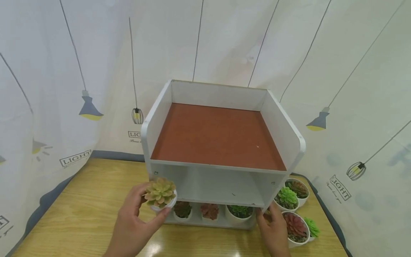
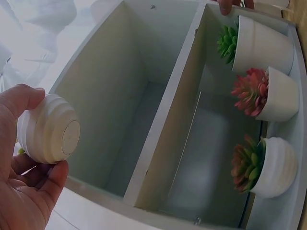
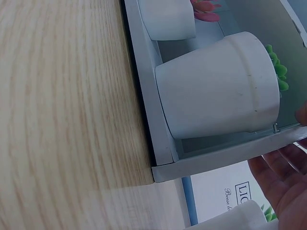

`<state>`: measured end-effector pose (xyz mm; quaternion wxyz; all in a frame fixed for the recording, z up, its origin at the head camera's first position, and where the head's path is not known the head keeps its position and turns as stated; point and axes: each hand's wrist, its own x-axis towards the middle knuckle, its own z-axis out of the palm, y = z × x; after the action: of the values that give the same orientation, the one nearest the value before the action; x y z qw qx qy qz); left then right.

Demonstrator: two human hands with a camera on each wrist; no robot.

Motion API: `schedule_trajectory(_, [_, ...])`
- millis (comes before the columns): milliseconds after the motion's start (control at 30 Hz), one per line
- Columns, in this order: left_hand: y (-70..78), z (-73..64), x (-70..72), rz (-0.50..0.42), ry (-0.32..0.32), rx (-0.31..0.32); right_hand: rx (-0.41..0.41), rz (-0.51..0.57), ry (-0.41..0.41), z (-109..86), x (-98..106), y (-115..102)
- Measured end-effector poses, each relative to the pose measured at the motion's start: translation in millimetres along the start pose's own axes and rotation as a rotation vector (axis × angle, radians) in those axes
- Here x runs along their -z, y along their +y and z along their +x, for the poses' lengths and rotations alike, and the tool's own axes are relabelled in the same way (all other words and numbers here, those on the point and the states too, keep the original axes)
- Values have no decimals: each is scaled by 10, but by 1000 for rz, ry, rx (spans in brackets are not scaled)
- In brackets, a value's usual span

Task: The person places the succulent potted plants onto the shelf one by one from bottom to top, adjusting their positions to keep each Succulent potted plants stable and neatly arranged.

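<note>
My left hand (image 1: 135, 223) holds a potted succulent (image 1: 160, 192) in front of the shelf's left side. Its leaves are yellow-green with pinkish tips; the left wrist view shows its ribbed white pot (image 2: 50, 129) from below, between thumb and fingers. The small white shelf unit (image 1: 218, 137) has a reddish-brown top board and two open levels. On the bottom level stand a red-green succulent (image 1: 183, 209), a red one (image 1: 209, 211) and a green one (image 1: 239, 211), all in white pots. My right hand (image 1: 274, 228) grips the shelf's right side panel (image 3: 230, 155), thumb inside and fingers outside.
Several potted succulents stand close together right of the shelf, among them a dark red one (image 1: 295, 226) and a bright green one (image 1: 287, 197). The wooden table (image 1: 96, 200) meets a lamp-printed cloth (image 1: 224, 43) behind the shelf and at both sides.
</note>
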<state>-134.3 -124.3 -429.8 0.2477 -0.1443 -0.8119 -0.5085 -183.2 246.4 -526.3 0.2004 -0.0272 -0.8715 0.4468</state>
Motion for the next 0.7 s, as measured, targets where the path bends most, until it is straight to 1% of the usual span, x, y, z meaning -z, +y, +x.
schedule_trajectory(133, [13,-8,-70,-20,-7,11,12,-7,4,1,-3,7])
schedule_trajectory(300, [-9,8,-157,4,-31,9,27,-6,11,0,4,8])
schedule_trajectory(467, [-57,50,-236,8,-45,25,30,2,10,-7,19,-14])
schedule_trajectory(700, [-103,85,-389,-15,-78,73,32,0,4,-1,21,-12])
